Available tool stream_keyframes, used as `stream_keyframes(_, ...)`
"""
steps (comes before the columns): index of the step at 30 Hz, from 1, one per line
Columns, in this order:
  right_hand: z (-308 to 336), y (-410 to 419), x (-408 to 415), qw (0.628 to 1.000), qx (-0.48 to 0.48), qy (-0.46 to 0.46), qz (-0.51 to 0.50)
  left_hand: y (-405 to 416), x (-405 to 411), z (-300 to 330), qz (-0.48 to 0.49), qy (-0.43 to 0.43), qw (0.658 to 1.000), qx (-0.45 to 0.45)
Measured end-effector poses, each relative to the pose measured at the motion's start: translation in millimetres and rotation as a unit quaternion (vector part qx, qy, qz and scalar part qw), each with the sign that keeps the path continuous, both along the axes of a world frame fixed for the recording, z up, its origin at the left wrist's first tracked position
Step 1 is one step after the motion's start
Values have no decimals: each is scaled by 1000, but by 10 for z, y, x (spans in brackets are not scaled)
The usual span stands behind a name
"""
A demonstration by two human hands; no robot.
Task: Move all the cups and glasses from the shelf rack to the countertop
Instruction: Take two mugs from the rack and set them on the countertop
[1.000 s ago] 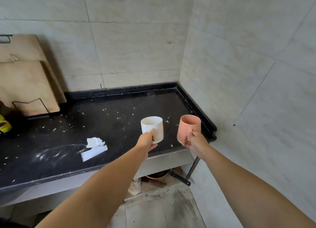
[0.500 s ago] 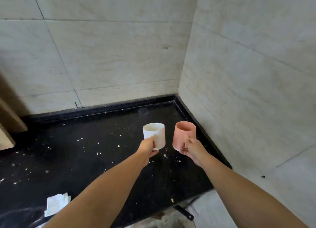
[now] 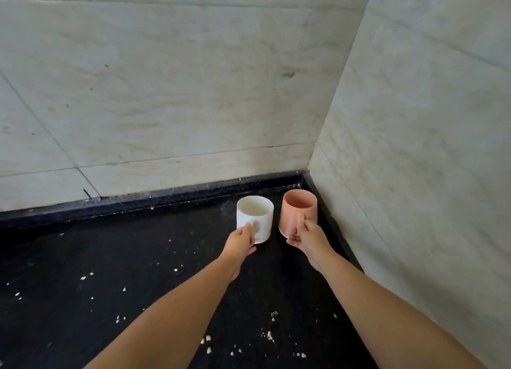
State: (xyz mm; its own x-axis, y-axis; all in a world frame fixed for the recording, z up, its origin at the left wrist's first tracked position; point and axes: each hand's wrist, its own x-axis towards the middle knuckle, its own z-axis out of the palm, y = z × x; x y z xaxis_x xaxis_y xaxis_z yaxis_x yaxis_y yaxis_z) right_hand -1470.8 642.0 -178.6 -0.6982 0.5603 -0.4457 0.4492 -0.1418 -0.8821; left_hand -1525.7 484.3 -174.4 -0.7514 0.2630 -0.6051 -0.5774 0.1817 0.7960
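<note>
head view looks down on a black countertop (image 3: 116, 272) that runs into a tiled corner (image 3: 309, 172), the landmark for everything that follows. the person's left hand (image 3: 240, 242) is closed around the handle of a white mug (image 3: 255, 219), and the right hand (image 3: 305, 237) is closed around the handle of a pink mug (image 3: 298, 212). both mugs stand upright, mouths up, side by side and apart from each other, the pink one nearer the corner and just beside the side wall, the white one further out from it. whether their bases touch the stone or sit just above it cannot be told from this angle. pale crumbs (image 3: 269, 335) lie scattered on the counter well out from the corner. the step in hand looks like setting this pair down. the next move calls for seating both bases flat, then loosening the fingers and drawing the hands back without tipping either mug, the pink one needing care against the wall. the shelf rack is out of sight, so what remains there cannot be judged.
</note>
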Motion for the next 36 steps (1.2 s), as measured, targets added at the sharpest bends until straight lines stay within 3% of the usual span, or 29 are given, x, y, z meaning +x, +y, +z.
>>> stream_keyframes(10, -244, 327, -670, 999, -22, 41, -15, 518, -529, -248, 9, 28, 1000, 2)
stream_keyframes(18, -417, 381, -663, 999, 8, -9, 30, 535, -621, -455, 1, 65, 996, -65)
stream_keyframes(24, -258, 426, -647, 998, 37, -50, 20, 529, -575, -345, 32, 54, 996, -71)
stream_keyframes(27, -176, 449, -505, 996, 52, -69, 28, 440, -527, -273, 24, 60, 991, -116)
stream_keyframes(29, -66, 469, -401, 990, 103, -87, 37, 334, -497, -166, 10, 69, 986, -150)
stream_keyframes(32, 144, 461, -302, 961, 257, -75, 64, 192, -476, 61, -44, 141, 965, -218)
stream_keyframes(36, 475, 352, -202, 868, 472, -45, 147, 61, -460, 418, -121, 285, 880, -359)
